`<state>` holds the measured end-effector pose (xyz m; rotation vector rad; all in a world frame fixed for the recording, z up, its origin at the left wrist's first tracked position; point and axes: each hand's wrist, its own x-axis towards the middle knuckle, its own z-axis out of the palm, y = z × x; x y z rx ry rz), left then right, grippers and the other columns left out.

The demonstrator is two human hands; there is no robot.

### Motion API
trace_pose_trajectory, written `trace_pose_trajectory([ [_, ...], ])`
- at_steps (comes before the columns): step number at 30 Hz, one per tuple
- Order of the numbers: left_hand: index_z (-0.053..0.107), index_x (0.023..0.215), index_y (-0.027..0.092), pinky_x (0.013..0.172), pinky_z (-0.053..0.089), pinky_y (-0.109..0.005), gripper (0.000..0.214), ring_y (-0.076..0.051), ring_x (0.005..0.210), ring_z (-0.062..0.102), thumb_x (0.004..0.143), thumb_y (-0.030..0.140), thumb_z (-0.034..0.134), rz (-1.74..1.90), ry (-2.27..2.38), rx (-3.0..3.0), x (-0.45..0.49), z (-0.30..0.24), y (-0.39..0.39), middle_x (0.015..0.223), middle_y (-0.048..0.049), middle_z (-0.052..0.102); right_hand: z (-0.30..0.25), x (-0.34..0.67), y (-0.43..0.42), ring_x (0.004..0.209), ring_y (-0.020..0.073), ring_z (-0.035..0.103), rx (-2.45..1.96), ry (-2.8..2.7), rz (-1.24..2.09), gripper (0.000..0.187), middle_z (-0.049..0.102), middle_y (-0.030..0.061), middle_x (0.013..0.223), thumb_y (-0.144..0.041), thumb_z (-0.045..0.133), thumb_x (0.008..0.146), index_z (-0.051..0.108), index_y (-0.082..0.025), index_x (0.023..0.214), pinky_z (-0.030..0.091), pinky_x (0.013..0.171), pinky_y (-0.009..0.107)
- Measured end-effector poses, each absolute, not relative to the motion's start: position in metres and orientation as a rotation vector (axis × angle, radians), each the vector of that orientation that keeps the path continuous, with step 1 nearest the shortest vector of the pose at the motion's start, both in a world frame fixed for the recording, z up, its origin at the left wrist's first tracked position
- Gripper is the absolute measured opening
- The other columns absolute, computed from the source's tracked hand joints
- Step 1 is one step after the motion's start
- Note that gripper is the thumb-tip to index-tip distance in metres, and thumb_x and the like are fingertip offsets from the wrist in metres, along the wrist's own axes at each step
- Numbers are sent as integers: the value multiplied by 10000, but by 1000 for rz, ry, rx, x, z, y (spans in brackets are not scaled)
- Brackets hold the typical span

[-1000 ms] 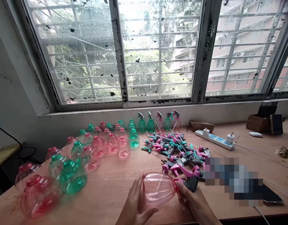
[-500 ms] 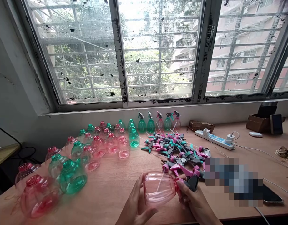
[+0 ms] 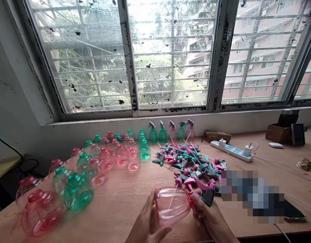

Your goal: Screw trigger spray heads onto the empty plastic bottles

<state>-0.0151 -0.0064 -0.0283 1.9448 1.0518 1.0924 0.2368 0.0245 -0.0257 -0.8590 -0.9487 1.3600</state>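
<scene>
A clear pink bottle (image 3: 172, 205) lies on its side between my hands, just above the wooden table (image 3: 120, 199). My left hand (image 3: 146, 222) wraps its fingers round the bottle's base. My right hand (image 3: 208, 219) is closed on the pink and grey trigger sprayer head (image 3: 207, 196) at the bottle's neck, and the sprayer's thin tube shows inside the bottle. Just behind lies a pile of loose pink and teal sprayer heads (image 3: 190, 162).
Several open pink and green bottles (image 3: 104, 158) stand in a curved band on the left. Several finished spray bottles (image 3: 170, 131) line the wall under the window. A power strip (image 3: 232, 150), cables, a phone (image 3: 292, 211) and a cardboard box (image 3: 278, 132) lie on the right.
Both hands keep their hold. The bottle and sprayer head have shifted only slightly; the view has barely moved.
</scene>
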Motion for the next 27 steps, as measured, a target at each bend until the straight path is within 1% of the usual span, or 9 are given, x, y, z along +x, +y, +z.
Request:
trace_pose_trajectory([
  [2,111,1632,313,1230,344,-466,926,-337,1489,423,927,446,698,1101,1027,1946,-14,-27,-6,1669,-124,364,-24,236,25,422,80,432,-851,-934,1355,442,560,-53,518,-574,812,771,593,-191,745,418,345,179],
  [4,115,1629,330,1238,319,-465,871,-334,1480,433,953,475,644,1140,1049,1957,-13,-27,-5,1670,-112,359,-23,236,25,420,79,428,-847,-925,1352,447,556,-57,516,-575,820,761,592,-191,750,415,342,176],
  [7,96,1629,339,1212,357,-460,799,-312,1418,511,992,520,543,1149,1065,1969,-13,-29,-4,1572,-121,486,-22,235,25,408,74,418,-846,-915,1363,448,552,-61,504,-567,835,749,591,-191,750,409,342,176],
  [10,44,1626,372,1172,410,-468,911,-315,1380,543,942,548,620,1123,1054,2005,-14,-31,-4,1482,-111,565,-23,236,25,411,77,428,-848,-908,1363,445,560,-58,510,-569,835,747,597,-194,763,406,343,174],
  [13,51,1628,362,1193,380,-506,1024,-352,1412,501,872,563,713,1115,1054,2006,-15,-31,-6,1551,-121,502,-24,237,24,413,80,433,-853,-922,1363,444,555,-59,510,-571,835,745,603,-193,767,411,345,177],
  [17,165,1631,275,1225,332,-524,943,-377,1470,433,897,576,674,1101,1046,1891,-14,-27,-9,1611,-157,441,-24,237,23,403,72,422,-857,-945,1363,432,551,-66,502,-564,823,765,618,-187,818,397,343,166],
  [20,173,1628,298,1229,336,-500,929,-370,1493,401,898,539,697,1107,1029,1877,-12,-23,-9,1662,-132,368,-24,237,22,415,74,421,-849,-936,1355,435,545,-68,502,-562,826,762,612,-184,798,397,339,162],
  [23,109,1626,356,1196,392,-465,911,-331,1426,502,926,531,664,1119,1027,1904,-11,-23,-6,1654,-116,380,-23,237,21,413,75,419,-843,-922,1341,440,542,-69,501,-561,833,752,603,-187,772,397,332,163],
  [27,55,1628,344,1098,492,-419,885,-299,1318,602,955,570,582,1120,1028,1944,-11,-27,-4,1547,-138,498,-24,237,22,388,75,418,-835,-926,1348,440,553,-70,493,-571,828,751,610,-194,810,377,323,164],
])
